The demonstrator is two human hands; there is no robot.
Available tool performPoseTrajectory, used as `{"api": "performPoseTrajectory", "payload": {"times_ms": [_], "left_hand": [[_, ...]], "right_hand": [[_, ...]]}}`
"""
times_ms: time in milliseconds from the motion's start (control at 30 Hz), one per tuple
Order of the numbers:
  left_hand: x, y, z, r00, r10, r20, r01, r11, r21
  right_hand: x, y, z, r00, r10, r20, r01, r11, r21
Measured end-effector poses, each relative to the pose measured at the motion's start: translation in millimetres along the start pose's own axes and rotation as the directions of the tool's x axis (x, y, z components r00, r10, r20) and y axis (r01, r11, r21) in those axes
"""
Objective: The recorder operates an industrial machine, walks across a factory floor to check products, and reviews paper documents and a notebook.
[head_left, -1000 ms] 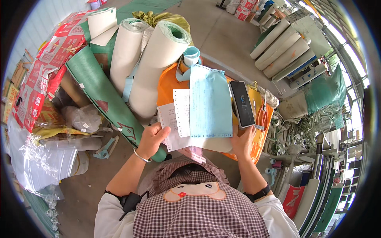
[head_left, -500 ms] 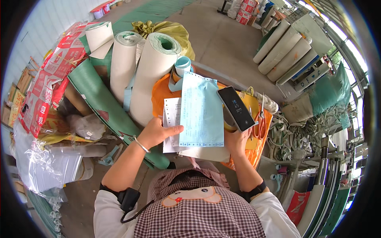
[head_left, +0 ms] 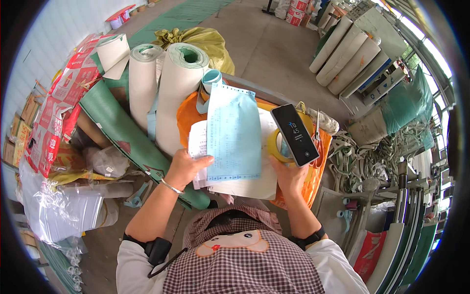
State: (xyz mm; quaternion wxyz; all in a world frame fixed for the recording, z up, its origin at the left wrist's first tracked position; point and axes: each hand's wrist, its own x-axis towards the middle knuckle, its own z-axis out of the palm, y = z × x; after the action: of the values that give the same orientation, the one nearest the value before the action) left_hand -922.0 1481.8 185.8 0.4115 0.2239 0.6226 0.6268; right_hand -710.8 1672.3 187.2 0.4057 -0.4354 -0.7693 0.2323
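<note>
So, the left hand (head_left: 187,166) has its thumb pressed down on the edge of a blue perforated form (head_left: 234,132), pinching it over white paper slips (head_left: 198,139); the form stretches up and away to the right of that thumb. Over at the right hand (head_left: 290,174), a dark smartphone (head_left: 294,134) slants up just above the fingers, which are mostly hidden underneath, so I can't tell how tightly they close! A yellow tape roll (head_left: 272,147) sits beside that thumb, scissors (head_left: 318,137) lie right of the fingers, and a white sheet (head_left: 245,189) spans between both hands.
</note>
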Motion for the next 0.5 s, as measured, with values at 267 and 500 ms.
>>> {"api": "performPoseTrajectory", "payload": {"times_ms": [267,500], "left_hand": [[-5,11,-47,0.992,0.057,-0.113,-0.062,0.997,-0.042],[-15,-2,-75,0.951,0.056,-0.304,-0.159,0.931,-0.328]], "right_hand": [[6,25,-37,0.989,-0.135,-0.068,0.113,0.960,-0.257],[6,28,-34,0.990,-0.138,-0.026,0.126,0.956,-0.266]]}}
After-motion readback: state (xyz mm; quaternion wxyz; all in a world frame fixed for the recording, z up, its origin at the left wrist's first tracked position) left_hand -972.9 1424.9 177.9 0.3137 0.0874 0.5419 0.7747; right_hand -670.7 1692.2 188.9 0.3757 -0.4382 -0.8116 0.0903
